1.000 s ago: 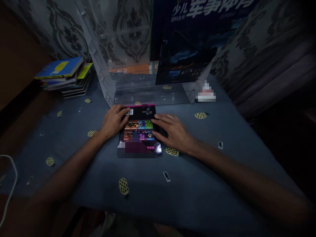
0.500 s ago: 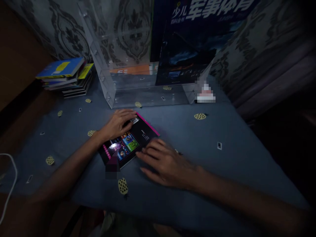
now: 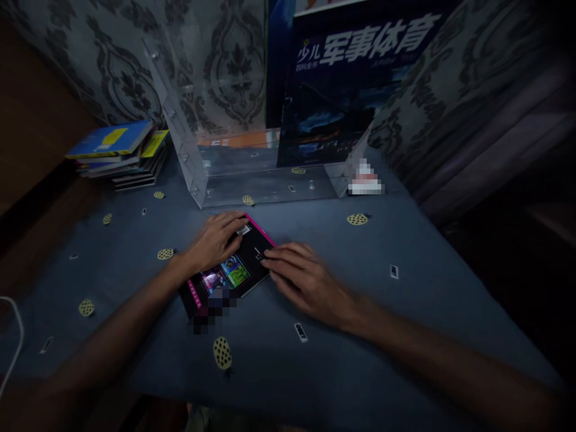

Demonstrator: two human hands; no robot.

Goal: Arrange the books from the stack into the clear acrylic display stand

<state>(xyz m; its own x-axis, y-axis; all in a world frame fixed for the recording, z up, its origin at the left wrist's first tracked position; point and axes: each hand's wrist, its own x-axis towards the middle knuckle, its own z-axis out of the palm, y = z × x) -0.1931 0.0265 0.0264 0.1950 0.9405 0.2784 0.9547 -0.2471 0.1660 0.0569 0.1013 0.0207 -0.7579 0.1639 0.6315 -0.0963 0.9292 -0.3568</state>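
A glossy black book with a pink spine and small colourful pictures lies flat and slanted on the table. My left hand rests palm down across its upper left part, fingers stretched out near a white barcode label. At the book's right corner is my right hand, its fingers extended leftward with their tips on the black cover. The right thumb is close to the book's lower right edge; whether it goes underneath I cannot tell. A pixelated patch covers the book's near corner.
Behind the hands stands a clear acrylic rack holding a large dark blue book upright. A stack of books sits at the back left. A pixelated white object is beside the rack. A white cable hangs at the left edge.
My right hand has shifted along the book's edge to its right corner, fingertips now over the cover. My left hand stays on the book. The view has tilted slightly upward.
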